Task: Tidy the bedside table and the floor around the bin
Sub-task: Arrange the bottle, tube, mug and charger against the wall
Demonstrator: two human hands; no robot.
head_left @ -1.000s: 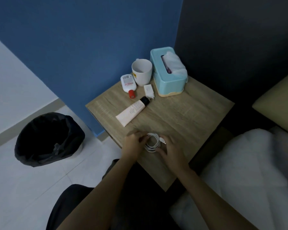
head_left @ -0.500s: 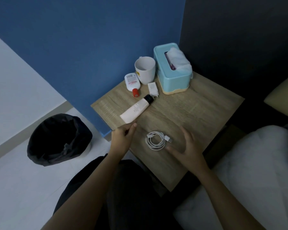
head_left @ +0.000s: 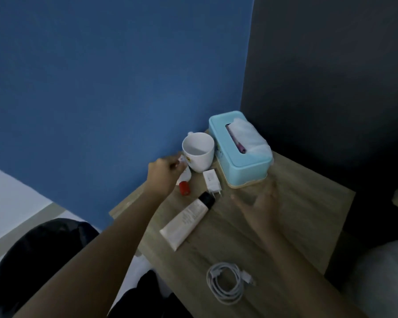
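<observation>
1. Blue wall (head_left: 101, 88) behind, dark panel (head_left: 331, 76) to the right, pale floor (head_left: 5, 203) lower left.
2. Wood-grain table (head_left: 296, 226) sits in the corner where they meet.
3. Black-lined bin (head_left: 39, 260) stands on the floor left of the table, partly behind your arm.
4. Teal tissue box (head_left: 246, 166) at the back, tissue sticking up; print on it too blurred to read.
5. White mug (head_left: 199, 152) just left of the box; small yellow mark, unreadable.
6. Your left hand (head_left: 164, 177) is closed on the small bottle (head_left: 184, 187) beside the mug, red cap pointing toward you.
7. Your right hand (head_left: 260, 207) hovers over the table, fingers spread, holding nothing.
8. White tube (head_left: 189, 220), black cap, lies diagonally; text unreadable.
9. Coiled white cable (head_left: 225, 285) near the front edge.
10. White charger (head_left: 211, 180) between mug and tube.
</observation>
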